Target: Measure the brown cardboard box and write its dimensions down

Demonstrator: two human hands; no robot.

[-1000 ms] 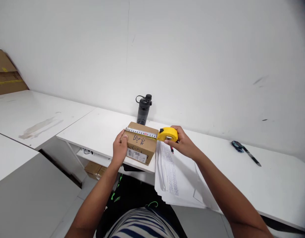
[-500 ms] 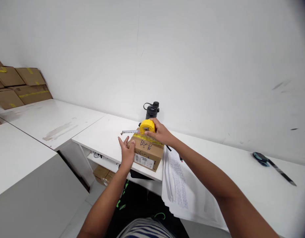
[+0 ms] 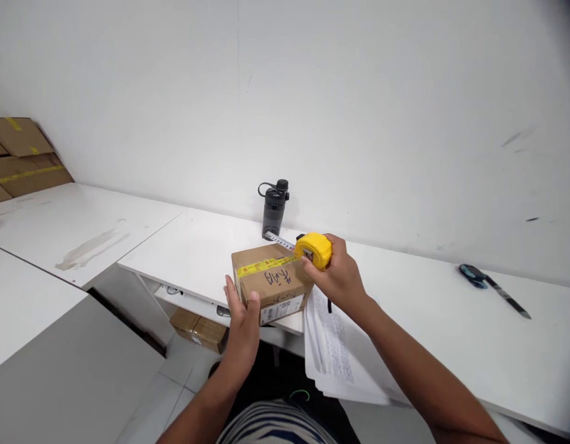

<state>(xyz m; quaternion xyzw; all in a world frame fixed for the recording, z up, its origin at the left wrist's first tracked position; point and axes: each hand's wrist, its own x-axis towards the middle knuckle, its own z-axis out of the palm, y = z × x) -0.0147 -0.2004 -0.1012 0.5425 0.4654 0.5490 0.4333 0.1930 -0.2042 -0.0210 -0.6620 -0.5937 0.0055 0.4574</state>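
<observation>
Centre frame, the left hand [image 3: 243,325] has its grip clamped on the cardboard box [image 3: 278,280]; the right hand [image 3: 341,281] clasps the yellow tape measure [image 3: 314,248], blade [image 3: 281,241] out, contact with the box hard to tell.

The parcel box [image 3: 292,283] is matt cardboard, banded with glossy plastic packing tape [image 3: 261,266]. The tape measure [image 3: 314,248] has a smooth plastic case [image 3: 319,244] and a blade [image 3: 281,240], seemingly metal. The water bottle [image 3: 273,209] is smoky plastic, the bench [image 3: 451,320] smooth, the sheets [image 3: 359,361] matt paper.
</observation>
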